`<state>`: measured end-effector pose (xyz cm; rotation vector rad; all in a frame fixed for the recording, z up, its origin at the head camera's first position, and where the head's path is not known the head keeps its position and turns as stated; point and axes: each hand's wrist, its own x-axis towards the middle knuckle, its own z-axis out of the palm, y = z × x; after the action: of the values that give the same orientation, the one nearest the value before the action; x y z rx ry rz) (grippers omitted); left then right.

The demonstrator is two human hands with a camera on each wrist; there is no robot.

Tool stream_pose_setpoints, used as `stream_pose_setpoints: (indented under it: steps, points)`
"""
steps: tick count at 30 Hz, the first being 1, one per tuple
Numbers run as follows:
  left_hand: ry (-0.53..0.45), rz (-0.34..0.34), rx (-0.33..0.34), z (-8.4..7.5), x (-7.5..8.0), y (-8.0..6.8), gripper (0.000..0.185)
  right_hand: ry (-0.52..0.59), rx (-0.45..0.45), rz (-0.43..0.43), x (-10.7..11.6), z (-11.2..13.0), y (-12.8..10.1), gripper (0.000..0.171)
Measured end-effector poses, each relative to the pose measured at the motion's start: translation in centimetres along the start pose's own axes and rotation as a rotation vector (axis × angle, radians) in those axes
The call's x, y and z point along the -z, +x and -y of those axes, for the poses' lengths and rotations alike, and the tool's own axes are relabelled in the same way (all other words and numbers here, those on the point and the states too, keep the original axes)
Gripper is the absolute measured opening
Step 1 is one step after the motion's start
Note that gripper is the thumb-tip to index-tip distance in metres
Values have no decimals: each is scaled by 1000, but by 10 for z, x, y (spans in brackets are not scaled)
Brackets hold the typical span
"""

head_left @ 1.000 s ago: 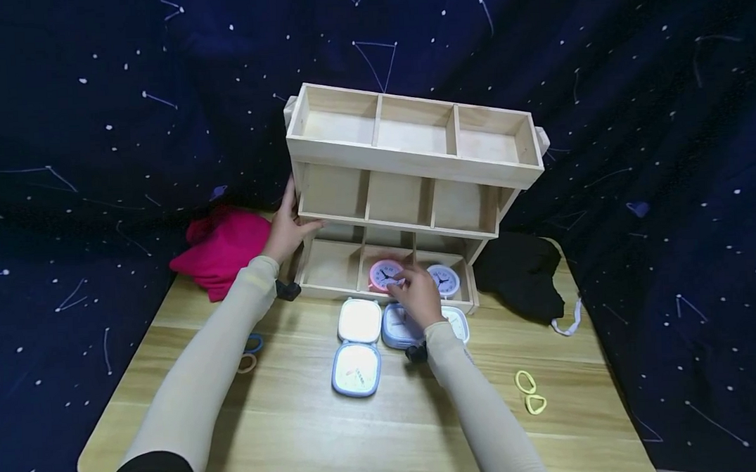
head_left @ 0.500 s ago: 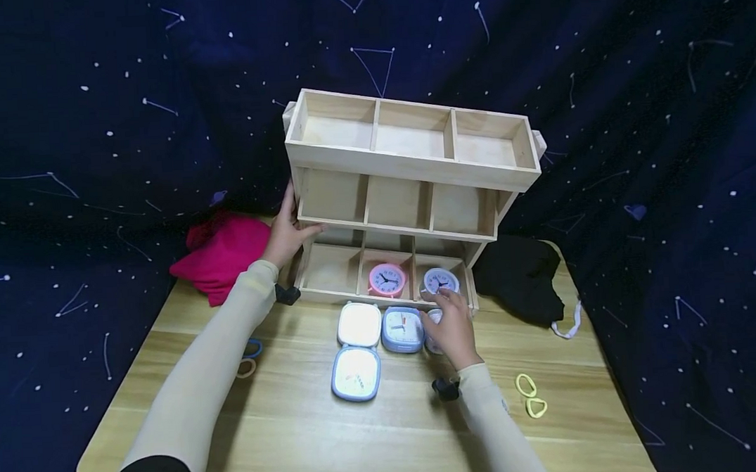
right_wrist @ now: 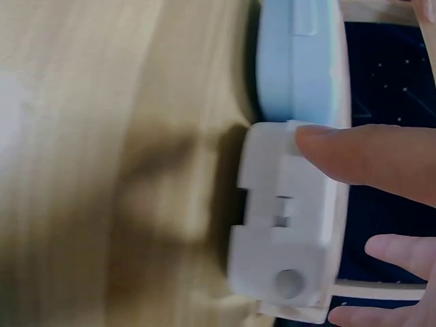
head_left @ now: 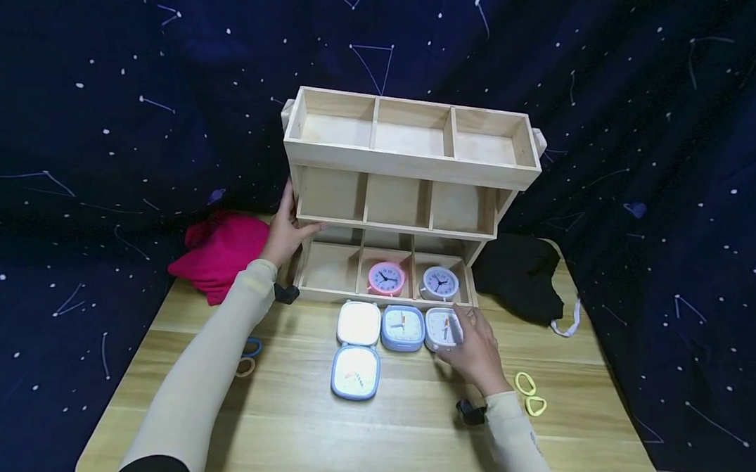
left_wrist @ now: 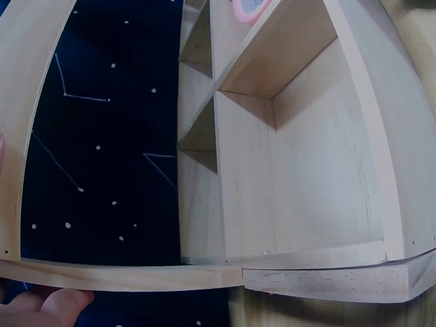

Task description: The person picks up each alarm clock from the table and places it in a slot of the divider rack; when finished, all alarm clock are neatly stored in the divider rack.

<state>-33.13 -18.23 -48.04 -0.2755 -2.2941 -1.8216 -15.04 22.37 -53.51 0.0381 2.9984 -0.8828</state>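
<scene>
My left hand [head_left: 283, 234] holds the left side of a tiered wooden shelf [head_left: 406, 157], thumb across its front and fingers along the side. In the left wrist view, fingertips [left_wrist: 68, 303] show beside its wooden edge. At a white square alarm clock [head_left: 440, 327] on the table, my right hand [head_left: 477, 351] has its thumb at the near corner, the other fingers spread along the right side. A light-blue alarm clock [head_left: 402, 326] stands to the left of it. In the bottom tier sit a round pink alarm clock [head_left: 386, 278], middle compartment, and a round pale-lilac alarm clock [head_left: 440, 282], right compartment.
Two white-faced, blue-rimmed clocks [head_left: 356, 372] lie left of the light-blue one. Pink cloth [head_left: 223, 253] lies at left, a black cloth bag [head_left: 519, 275] at right. Small rings lie on the table: yellow ones [head_left: 535, 405] right, a blue one [head_left: 252, 347] left.
My right hand has moved from the pink clock, past the lilac clock, down and right to the white square clock. The left hand has stayed at the shelf's side.
</scene>
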Motion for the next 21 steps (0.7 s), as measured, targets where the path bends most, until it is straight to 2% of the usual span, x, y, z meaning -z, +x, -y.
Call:
stream_pose_setpoints:
  steps: [6,15,21]
  points:
    - [-4,6,13,1,0,0,122,43,6,-5,-11,-12,-1,98]
    - [-11,7,4,0,0,1,123,94,72,-33,-22,-18,3,93]
    - [-9,11,30,1,0,2,123,113,107,-66,-29,-22,7,91]
